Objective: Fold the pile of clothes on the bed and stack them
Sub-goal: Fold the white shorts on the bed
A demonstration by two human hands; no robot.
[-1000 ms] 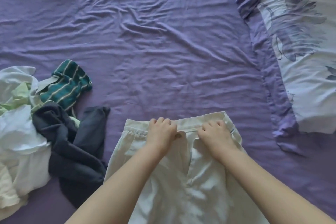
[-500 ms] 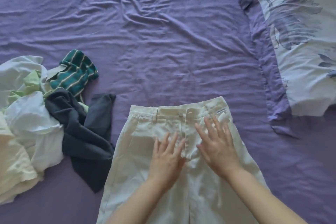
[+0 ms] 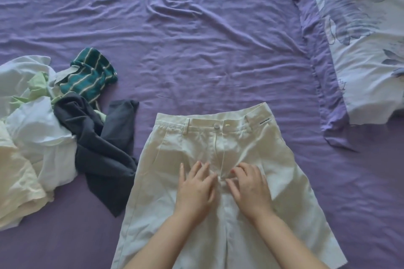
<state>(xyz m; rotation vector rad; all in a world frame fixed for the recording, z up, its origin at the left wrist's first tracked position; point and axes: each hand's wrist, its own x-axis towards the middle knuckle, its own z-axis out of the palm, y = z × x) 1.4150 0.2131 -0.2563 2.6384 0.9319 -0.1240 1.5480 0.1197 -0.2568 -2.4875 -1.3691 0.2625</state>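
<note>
Evidently the cream shorts (image 3: 220, 159) had been laid front-up on the purple bed (image 3: 196, 39), waistband away from the person, so that the cloth could be flattened ahead of a fold. Both hands were pressed on the fly area, just apart from each other. The left hand (image 3: 194, 190) was spread flat, fingers nearly straight, nothing gripped. The right hand (image 3: 249, 190) was also laid on the cloth, its fingers slightly bent; a pinch of fabric could not be ruled out. The unfolded pile (image 3: 43, 133) was left to the left of the shorts, its dark garment (image 3: 102, 153) touching the shorts' edge. No stack was seen, so folding was judged barely begun. A floral pillow (image 3: 360, 39) was placed at upper right.
</note>
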